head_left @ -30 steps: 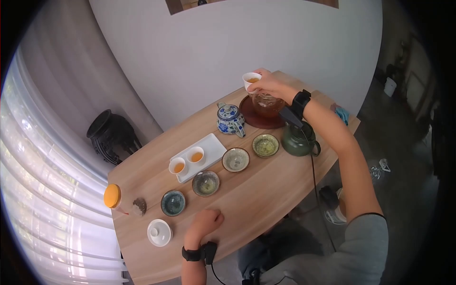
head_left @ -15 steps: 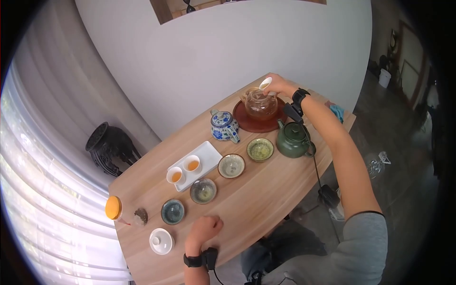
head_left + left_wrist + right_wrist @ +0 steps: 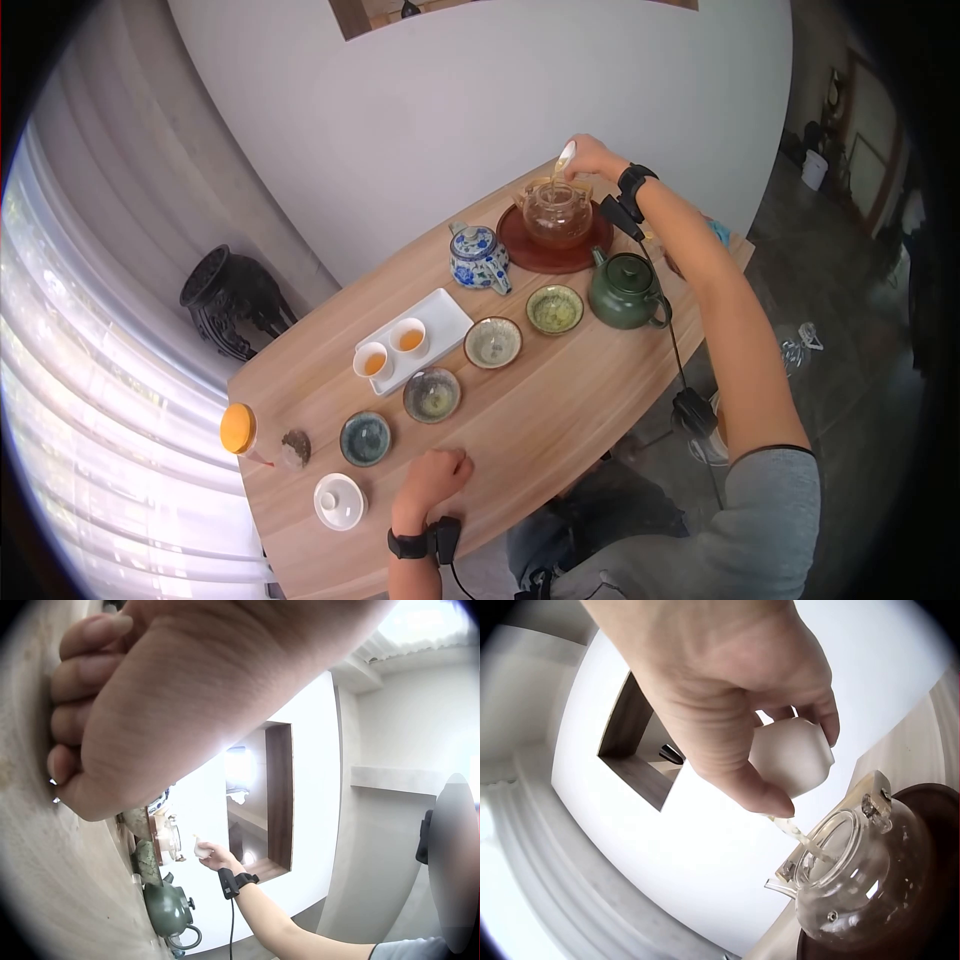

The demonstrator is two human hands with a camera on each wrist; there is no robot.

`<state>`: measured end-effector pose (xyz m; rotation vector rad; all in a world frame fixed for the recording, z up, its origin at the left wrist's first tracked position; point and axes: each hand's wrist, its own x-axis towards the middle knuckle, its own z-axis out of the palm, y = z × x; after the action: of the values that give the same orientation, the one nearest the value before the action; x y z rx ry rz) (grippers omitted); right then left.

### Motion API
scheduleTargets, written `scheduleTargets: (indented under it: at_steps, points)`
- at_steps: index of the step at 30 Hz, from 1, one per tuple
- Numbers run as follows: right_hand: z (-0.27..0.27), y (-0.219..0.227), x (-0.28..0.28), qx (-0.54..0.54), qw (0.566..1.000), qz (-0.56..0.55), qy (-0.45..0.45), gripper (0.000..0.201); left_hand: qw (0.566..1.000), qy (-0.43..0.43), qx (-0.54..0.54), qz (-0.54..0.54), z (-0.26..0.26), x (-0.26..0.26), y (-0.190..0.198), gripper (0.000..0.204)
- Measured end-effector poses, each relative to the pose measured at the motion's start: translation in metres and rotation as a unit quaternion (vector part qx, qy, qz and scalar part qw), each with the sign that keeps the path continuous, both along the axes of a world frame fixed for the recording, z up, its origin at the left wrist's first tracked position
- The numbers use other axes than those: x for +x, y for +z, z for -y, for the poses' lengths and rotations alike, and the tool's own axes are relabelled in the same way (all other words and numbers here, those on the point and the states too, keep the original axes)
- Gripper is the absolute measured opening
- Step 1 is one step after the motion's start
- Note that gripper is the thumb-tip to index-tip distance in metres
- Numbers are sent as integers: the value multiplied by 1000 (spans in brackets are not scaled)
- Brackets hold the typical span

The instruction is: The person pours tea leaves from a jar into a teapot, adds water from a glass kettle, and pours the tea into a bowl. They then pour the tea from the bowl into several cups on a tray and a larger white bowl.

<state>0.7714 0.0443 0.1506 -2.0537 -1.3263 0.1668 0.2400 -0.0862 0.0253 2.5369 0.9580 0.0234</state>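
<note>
My right hand (image 3: 593, 157) grips a small white teacup (image 3: 793, 756) between thumb and fingers. The cup is tipped, and a thin stream of pale liquid (image 3: 804, 838) runs from it into the open top of a glass teapot (image 3: 866, 900). That teapot stands on a round reddish-brown tray (image 3: 552, 262), with the cup held above it. Low on the near side of the table rests my left hand (image 3: 434, 478), fingers loosely curled with nothing in them. Close by it are a dark blue-green bowl (image 3: 365, 439) and a white lid (image 3: 340, 502).
Two white cups of amber tea (image 3: 409, 339) stand at a white rectangular tray (image 3: 447, 312). A blue-and-white teapot (image 3: 479, 258), a green teapot (image 3: 624, 290) and several glazed bowls (image 3: 493, 343) share the wooden table. At the left end is an orange-lidded jar (image 3: 238, 429).
My right hand has moved the upright teacup over the glass teapot and tipped it, and liquid now streams out. The left hand has stayed on the table.
</note>
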Motion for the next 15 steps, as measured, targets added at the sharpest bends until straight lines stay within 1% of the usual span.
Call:
scheduleTargets:
  at_steps: [7, 9, 10, 12, 13, 15]
  points:
    - [-6, 32, 2, -24, 997, 71, 6, 64, 1000, -2, -1, 0, 0, 0, 1, 26]
    - [-9, 39, 3, -7, 991, 136, -9, 64, 1000, 0, -2, 1, 2, 2, 6, 27]
    - [-9, 41, 2, -7, 991, 136, -8, 64, 1000, 2, -2, 1, 3, 3, 8, 27]
    - [-8, 47, -2, -12, 983, 181, -25, 64, 1000, 2, -6, 2, 3, 3, 9, 27]
    - [-6, 51, -10, -13, 983, 181, -25, 64, 1000, 3, -10, 4, 3, 3, 9, 28]
    - [-2, 47, -23, -36, 948, 308, -65, 46, 1000, 2, -7, 0, 3, 2, 8, 27]
